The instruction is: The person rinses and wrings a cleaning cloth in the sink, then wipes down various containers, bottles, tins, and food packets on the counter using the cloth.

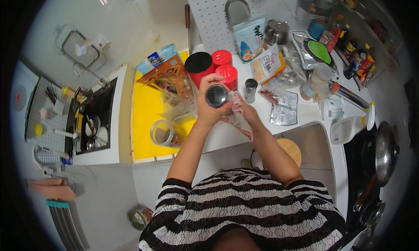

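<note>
My left hand (209, 110) grips a small jar with a black lid (216, 95), seen from its top, above the white counter (217, 139). Against the jar's right side my right hand (247, 115) holds a pale pink cloth (240, 118). Just beyond the hands stand a large red canister with a black lid (199, 63) and red-lidded containers (226, 72). A black-capped grinder bottle (250, 90) stands to the right of them. On the yellow mat (144, 133) at left are an open clear jar (161, 133), an orange food packet (173, 76) and clear plastic bags (180, 110).
Food bags (266, 64), a steel pot (277, 32) and a silver packet (284, 108) crowd the right counter. A white spray bottle (347, 130) lies near the stove, which bears a pan (386, 153). A sink (98, 120) is at left; a round wooden stool (289, 151) stands below the counter.
</note>
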A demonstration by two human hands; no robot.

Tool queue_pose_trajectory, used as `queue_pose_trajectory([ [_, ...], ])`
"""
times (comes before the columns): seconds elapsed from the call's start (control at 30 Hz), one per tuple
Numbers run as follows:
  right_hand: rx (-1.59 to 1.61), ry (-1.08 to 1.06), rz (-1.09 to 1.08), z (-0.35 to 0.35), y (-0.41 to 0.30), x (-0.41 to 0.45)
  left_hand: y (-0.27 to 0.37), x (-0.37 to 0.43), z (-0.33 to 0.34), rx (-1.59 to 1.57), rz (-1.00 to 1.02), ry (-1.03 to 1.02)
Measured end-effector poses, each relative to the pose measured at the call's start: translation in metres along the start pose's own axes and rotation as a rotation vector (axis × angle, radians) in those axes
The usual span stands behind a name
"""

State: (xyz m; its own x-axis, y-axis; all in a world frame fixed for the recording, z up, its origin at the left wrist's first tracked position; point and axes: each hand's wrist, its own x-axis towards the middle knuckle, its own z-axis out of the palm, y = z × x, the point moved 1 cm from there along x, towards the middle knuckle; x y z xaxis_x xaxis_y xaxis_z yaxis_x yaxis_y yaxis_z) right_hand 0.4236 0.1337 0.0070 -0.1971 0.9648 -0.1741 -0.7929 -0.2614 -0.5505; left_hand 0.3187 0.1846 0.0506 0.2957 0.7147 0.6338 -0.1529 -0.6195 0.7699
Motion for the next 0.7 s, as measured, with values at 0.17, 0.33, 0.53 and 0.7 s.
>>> queue_pose_trajectory([
  [0.17,-0.334,0.146,0.002,-0.017,0.008,0.006,-0.001,-0.017,-0.002,0.209,0.026,0.028],
  [0.33,-0.306,0.116,-0.106,-0.030,0.043,0.015,-0.004,-0.037,-0.007,0.423,0.097,0.042],
  [0.53,-0.825,0.240,-0.124,-0.055,0.061,0.018,-0.008,-0.076,-0.026,0.408,-0.174,0.170],
  [0.7,-0.915,0.202,-0.087,-0.043,0.046,0.009,-0.022,-0.112,-0.052,0.418,-0.310,0.275],
])
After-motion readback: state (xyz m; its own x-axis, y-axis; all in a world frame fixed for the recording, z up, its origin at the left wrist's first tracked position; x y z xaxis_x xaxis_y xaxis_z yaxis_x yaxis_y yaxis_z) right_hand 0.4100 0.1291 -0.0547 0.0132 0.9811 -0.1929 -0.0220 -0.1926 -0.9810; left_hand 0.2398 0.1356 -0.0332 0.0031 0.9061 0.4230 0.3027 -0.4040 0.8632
